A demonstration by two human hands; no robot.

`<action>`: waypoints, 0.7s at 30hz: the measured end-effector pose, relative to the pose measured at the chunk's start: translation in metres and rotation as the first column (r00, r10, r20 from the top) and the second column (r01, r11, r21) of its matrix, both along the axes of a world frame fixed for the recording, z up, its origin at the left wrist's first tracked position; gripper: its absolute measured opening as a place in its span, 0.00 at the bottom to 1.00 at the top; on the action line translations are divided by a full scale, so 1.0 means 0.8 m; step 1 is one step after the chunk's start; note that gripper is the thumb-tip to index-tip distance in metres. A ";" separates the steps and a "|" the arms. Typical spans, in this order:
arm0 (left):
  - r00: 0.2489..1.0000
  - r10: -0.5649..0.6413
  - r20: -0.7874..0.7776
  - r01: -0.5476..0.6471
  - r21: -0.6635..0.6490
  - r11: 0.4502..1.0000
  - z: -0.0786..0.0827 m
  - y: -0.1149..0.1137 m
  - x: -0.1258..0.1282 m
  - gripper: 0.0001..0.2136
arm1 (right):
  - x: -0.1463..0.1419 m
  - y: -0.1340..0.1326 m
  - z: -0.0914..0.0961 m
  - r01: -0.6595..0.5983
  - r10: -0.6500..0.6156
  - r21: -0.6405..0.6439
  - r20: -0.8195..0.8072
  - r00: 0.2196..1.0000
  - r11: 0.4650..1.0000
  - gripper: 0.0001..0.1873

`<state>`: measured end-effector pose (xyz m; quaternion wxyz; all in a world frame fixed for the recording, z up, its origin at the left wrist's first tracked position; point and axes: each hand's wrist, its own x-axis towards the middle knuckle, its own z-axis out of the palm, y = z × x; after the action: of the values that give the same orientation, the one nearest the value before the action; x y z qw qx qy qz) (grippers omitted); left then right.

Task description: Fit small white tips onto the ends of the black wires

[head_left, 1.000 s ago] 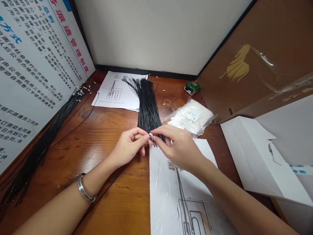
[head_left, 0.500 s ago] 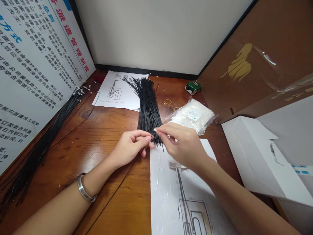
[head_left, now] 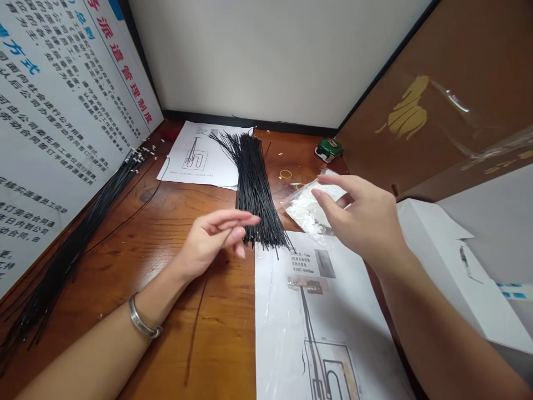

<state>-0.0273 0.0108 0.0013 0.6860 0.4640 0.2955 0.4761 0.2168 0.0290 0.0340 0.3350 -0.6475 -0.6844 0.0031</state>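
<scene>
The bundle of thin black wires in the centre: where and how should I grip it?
Probably around its middle, coming from the left: the bundle of thin black wires splays at both ends, and the clear plastic bag of white pieces sits close on its right.

The right hand [head_left: 364, 216] has moved away from the left hand [head_left: 204, 244] to over the bag of white pieces [head_left: 303, 215], thumb and forefinger parted. The left hand's fingers have straightened; the single black wire [head_left: 194, 333] below it slants more steeply.
</scene>
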 end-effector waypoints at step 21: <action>0.787 0.616 -0.032 -0.588 -0.340 0.734 0.029 0.022 -0.011 0.11 | -0.022 -0.009 -0.028 -0.443 0.505 -0.462 0.011 0.863 0.768 0.19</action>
<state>-0.0364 0.0282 0.0246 0.5742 0.2009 0.4769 0.6344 0.1989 0.0220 0.0115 0.1196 -0.5110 -0.8274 0.2000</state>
